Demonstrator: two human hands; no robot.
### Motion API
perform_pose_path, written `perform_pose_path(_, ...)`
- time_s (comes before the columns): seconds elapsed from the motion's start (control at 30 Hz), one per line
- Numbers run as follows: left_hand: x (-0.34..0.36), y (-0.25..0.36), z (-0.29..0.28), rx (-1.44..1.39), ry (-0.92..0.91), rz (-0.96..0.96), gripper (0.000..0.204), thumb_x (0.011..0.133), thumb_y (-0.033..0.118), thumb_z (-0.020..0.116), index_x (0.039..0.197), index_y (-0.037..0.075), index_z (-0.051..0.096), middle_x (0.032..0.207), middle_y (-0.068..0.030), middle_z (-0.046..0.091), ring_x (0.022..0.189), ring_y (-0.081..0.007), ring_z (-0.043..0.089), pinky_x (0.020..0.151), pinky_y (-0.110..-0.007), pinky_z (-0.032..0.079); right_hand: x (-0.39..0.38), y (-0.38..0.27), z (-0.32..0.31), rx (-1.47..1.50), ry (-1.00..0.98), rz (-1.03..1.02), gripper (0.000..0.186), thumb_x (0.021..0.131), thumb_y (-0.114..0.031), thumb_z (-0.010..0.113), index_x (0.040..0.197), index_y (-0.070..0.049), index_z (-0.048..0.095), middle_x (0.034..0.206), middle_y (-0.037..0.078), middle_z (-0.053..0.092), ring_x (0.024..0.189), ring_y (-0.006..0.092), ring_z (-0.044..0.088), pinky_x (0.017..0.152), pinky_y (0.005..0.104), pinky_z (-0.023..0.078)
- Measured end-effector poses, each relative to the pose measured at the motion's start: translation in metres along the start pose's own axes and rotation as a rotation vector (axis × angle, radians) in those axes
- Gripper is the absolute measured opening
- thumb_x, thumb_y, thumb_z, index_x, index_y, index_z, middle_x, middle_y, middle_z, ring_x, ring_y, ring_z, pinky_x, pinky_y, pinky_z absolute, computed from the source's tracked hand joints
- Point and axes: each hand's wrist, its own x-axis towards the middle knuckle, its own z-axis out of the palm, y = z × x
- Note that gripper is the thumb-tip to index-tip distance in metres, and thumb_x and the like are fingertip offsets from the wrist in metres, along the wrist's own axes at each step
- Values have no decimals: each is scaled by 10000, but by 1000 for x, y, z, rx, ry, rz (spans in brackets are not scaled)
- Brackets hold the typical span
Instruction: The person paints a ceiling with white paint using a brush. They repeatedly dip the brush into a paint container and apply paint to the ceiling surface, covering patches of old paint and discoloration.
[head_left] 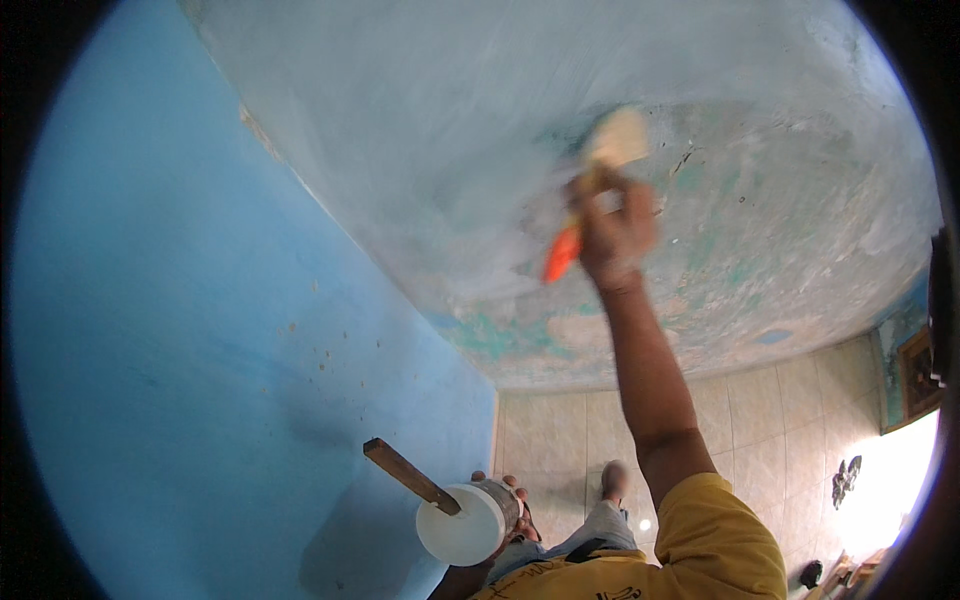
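My right hand (612,228), blurred by motion, grips a brush (563,250) with an orange handle; its wide pale head (618,138) is against the grey wall (450,150), which has patches of old green paint and dark marks on its lower part. Low in the picture, my left hand (514,500) holds a white plastic bucket (445,540) of whitish liquid, its fingers wrapped round the side. A wooden stick (405,470) stands tilted in the bucket.
A light blue wall (180,300) meets the grey one at the left. Below are a tiled floor (750,420) and my feet (614,480). At the right are a wooden frame (910,375), bright light, a dark crumpled item (845,480) and some objects (840,575) on the floor.
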Motion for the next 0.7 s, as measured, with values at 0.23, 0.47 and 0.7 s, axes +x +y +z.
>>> perform_pose_path(0.23, -4, -4, -8, -150, -43, 42, 578, 1001, 469, 587, 1475, 156, 475, 1475, -230, 409, 1310, -517, 446, 962, -735, 455, 12, -124, 10, 927, -241, 65, 213, 721, -46, 814, 907, -102, 727, 1070, 114, 701, 882, 260, 683, 695, 349, 562)
perform_pose_path(0.47, 0, 9, -17, -229, -137, -34, 631, 1030, 456, 525, 1527, 86, 407, 1531, -225, 375, 1326, -587, 423, 1018, -805, 394, 46, -20, -11, 415, 309, 190, 163, 737, -5, 838, 854, -82, 754, 1056, 166, 731, 869, 240, 716, 705, 344, 570)
perform_pose_path(0.7, -10, 19, -27, -366, -125, -118, 668, 1047, 527, 389, 1534, 70, 383, 1530, -222, 409, 1336, -576, 421, 998, -846, 354, 80, -19, 4, 230, -17, -266, 201, 731, -63, 803, 912, -127, 743, 1092, 92, 722, 992, 268, 672, 778, 390, 532)
